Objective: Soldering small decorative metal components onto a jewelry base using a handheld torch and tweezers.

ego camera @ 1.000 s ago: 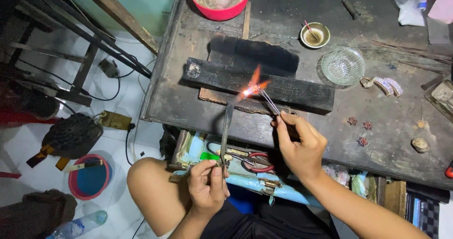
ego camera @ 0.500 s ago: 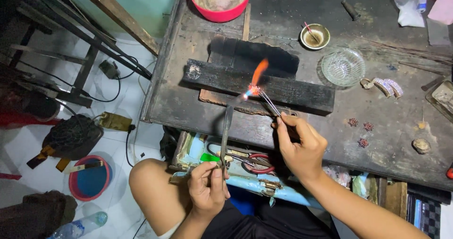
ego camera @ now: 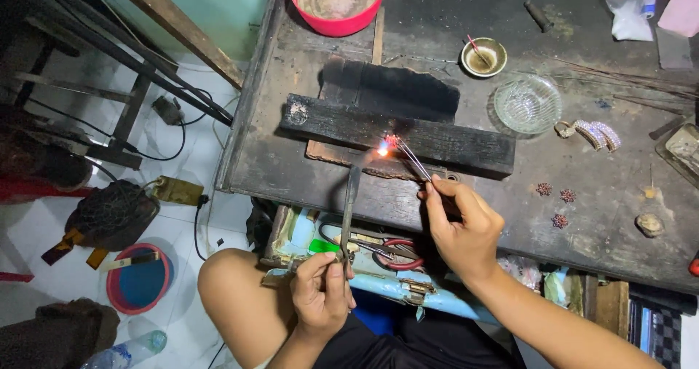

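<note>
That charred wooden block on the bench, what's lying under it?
The charred block rests partly on a flat dark slab and a reddish board, both on the workbench. Whatever lies beneath its middle is covered.

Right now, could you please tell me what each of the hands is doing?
Left hand: closed on the torch, flame at its tip.
Right hand: closed on tweezers, tips at the flame over the charred block.

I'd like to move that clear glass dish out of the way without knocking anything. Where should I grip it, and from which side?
Probably pinch the rim of the glass dish on its near-left edge, coming from above. It lies shallow and open side up, so the rim is the only raised part. The sparkly rings crowd its right, and the small bowl sits up-left.
</note>
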